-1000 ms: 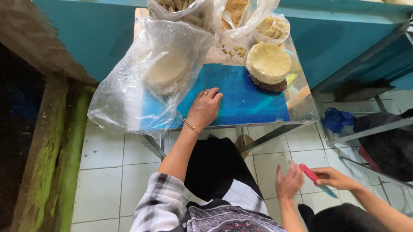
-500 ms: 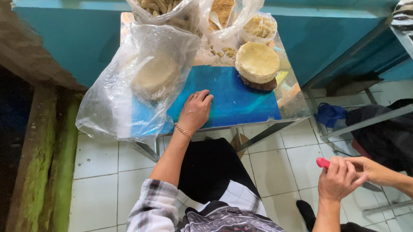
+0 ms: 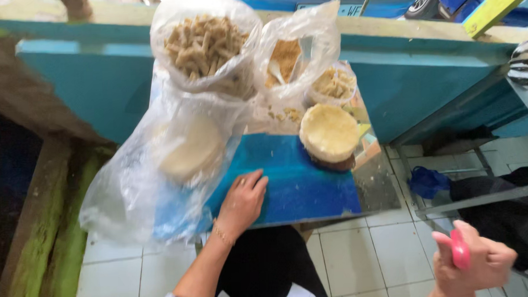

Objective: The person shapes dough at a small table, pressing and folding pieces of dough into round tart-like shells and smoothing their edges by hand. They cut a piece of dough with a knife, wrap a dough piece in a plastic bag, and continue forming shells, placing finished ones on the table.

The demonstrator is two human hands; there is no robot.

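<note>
**Left hand flat on the blue board, right hand closed on a pink tool**

On the small surface (image 3: 378,188) in front of the person lay a blue rectangular cutting board (image 3: 300,185), its long axis running from 9 to 3 o'clock. The left hand (image 3: 242,202) rested on the board's near-left part, palm down, fingers spread and pointing toward 12 o'clock, gripping nothing. A thin gold-coloured bracelet (image 3: 222,233) circled that wrist.

From the left hand, a round stack of pale yellow flat dough discs (image 3: 329,133) stood at about 2 o'clock, on the board's far-right corner, apart from the fingers. The stack looked floury on top, with a darker base showing beneath it. The left hand was clearly the nearer of the two.

At about 10 o'clock from the left hand, a large clear plastic bag (image 3: 159,170) draped over the board's left end, holding more pale round discs. Beyond, at 12 o'clock, were a clear bag of tan stick-shaped pieces (image 3: 205,45) and a smaller bag of brown crumbs (image 3: 287,57).

The right hand (image 3: 476,264) hung low over the white tiled floor (image 3: 361,256), well off the surface at 4 o'clock, closed around a small pink handle-like tool (image 3: 459,248); what kind could not be told.
</note>
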